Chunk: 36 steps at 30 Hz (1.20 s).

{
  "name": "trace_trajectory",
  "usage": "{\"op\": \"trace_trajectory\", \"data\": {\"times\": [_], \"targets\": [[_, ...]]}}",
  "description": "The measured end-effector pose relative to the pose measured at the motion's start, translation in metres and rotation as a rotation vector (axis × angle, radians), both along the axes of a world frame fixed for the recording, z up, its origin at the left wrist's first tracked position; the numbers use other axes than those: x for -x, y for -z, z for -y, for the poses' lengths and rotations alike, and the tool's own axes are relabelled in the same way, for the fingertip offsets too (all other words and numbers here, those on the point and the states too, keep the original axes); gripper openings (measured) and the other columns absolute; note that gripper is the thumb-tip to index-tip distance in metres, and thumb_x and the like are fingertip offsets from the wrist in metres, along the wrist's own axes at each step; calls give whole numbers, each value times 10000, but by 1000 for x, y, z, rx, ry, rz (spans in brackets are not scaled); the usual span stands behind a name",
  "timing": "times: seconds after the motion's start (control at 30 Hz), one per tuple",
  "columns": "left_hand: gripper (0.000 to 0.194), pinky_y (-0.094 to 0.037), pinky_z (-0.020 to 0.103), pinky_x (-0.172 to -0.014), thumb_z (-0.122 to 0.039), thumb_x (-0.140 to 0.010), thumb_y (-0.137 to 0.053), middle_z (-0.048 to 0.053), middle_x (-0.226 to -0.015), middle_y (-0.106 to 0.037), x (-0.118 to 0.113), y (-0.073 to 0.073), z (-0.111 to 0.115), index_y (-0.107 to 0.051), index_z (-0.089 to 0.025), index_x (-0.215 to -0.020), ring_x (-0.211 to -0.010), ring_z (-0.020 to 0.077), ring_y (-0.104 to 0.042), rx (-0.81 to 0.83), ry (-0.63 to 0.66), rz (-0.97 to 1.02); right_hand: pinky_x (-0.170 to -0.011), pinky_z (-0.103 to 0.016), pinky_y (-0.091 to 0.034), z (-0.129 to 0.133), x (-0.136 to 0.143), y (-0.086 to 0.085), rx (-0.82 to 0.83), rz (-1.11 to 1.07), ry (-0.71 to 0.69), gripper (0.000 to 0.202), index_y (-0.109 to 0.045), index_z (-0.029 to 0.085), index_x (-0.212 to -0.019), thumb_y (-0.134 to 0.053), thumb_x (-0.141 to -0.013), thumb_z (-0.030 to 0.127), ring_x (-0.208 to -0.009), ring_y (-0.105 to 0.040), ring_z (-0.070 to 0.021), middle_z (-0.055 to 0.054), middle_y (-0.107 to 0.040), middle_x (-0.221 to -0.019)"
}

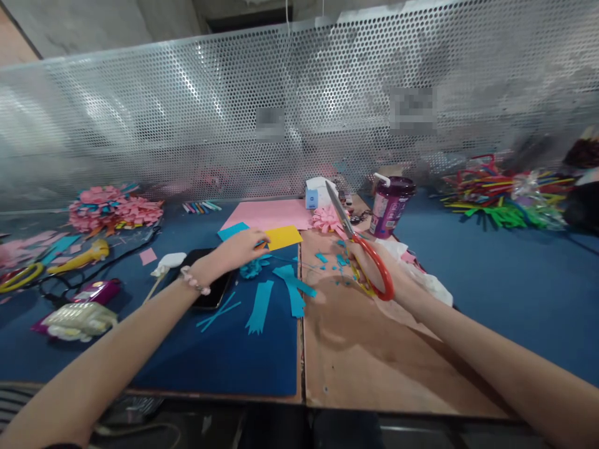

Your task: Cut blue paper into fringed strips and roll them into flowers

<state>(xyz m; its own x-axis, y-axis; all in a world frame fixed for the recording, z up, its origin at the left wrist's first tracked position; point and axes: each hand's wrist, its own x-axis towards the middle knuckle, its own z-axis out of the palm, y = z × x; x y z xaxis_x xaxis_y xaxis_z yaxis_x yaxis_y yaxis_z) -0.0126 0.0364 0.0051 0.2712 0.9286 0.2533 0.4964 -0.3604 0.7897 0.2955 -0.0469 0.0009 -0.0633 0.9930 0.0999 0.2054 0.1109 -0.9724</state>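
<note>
Across the table: scissors up, yellow paper within reach.
Your right hand is closed around the scissors' handles, blades pointing away from you; your left, fingers half curled, is at the paper's left end, though I cannot tell whether it grips. Blue strips lie nearer you. You seem to be taking up paper; that calls for a sure pinch, fingertips clear of the blades.
</note>
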Motion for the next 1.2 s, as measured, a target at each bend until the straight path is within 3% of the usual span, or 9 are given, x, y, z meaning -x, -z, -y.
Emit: {"op": "trace_trajectory", "data": {"times": [0.07,0.13,0.27,0.37,0.5,0.63,0.9,1.03,1.2], "targets": [[197,-392,372,-963,-251,-710,-720,102,-1009,-684,-23,8,1,-706,-192,-898,-1023,267,-601,-191,220,-463,-498,-258,-362,-3,-3,2,-103,131,23,225,-424,217,-683,-527,-764,399,-526,-420,-124,22,-465,-603],[190,-423,354,-906,-239,-813,-605,110,-1011,-683,-37,16,2,-690,-169,-968,-989,245,-612,-323,298,-733,-572,-280,-383,-8,-8,7,-211,318,64,182,-465,203,-672,-497,-766,356,-623,-483,-160,-14,-547,-671],[181,-454,302,-755,-191,-868,-503,104,-874,-690,-44,22,2,-671,-130,-893,-843,205,-642,-446,284,-998,-570,-293,-337,-16,-12,12,-243,640,176,183,-494,192,-661,-476,-778,331,-641,-508,-192,-51,-610,-683],[198,-446,307,-686,-179,-888,-462,110,-845,-687,-45,23,0,-644,-118,-836,-767,202,-641,-530,313,-1111,-552,-282,-316,-16,-8,12,-231,687,210,156,-506,189,-682,-483,-778,310,-620,-516,-184,-55,-631,-685],[191,-446,325,-726,-185,-900,-461,112,-862,-685,-46,21,-3,-625,-120,-828,-780,201,-637,-631,366,-1146,-535,-265,-313,-16,-5,14,-244,601,197,192,-518,187,-672,-510,-775,348,-628,-507,-174,-43,-618,-672],[199,-450,335,-761,-178,-911,-453,121,-875,-679,-45,13,4,-633,-109,-862,-816,203,-630,-773,333,-1125,-486,-249,-315,-14,-6,9,-197,337,129,251,-547,179,-735,-577,-754,428,-537,-455,-134,5,-539,-597],[223,-459,308,-704,-81,-913,-392,80,-814,-638,-60,-5,55,-599,-113,-836,-781,183,-599,-1089,359,-1032,-393,-214,-236,8,19,-20,89,95,-145,370,-462,193,-667,-752,-635,420,-395,-325,-59,82,-396,-465],[259,-459,296,-653,-82,-928,-362,76,-777,-637,-66,-9,69,-594,-117,-816,-732,171,-599,-1134,334,-1027,-418,-207,-287,12,28,-11,150,11,-210,323,-527,178,-744,-766,-608,346,-462,-393,-62,43,-501,-598],[228,-475,299,-670,-99,-928,-382,84,-797,-643,-64,-3,67,-601,-109,-864,-760,175,-613,-1121,290,-981,-422,-207,-311,13,29,2,194,54,-221,331,-525,180,-806,-750,-598,305,-479,-407,-66,39,-525,-654]]}}
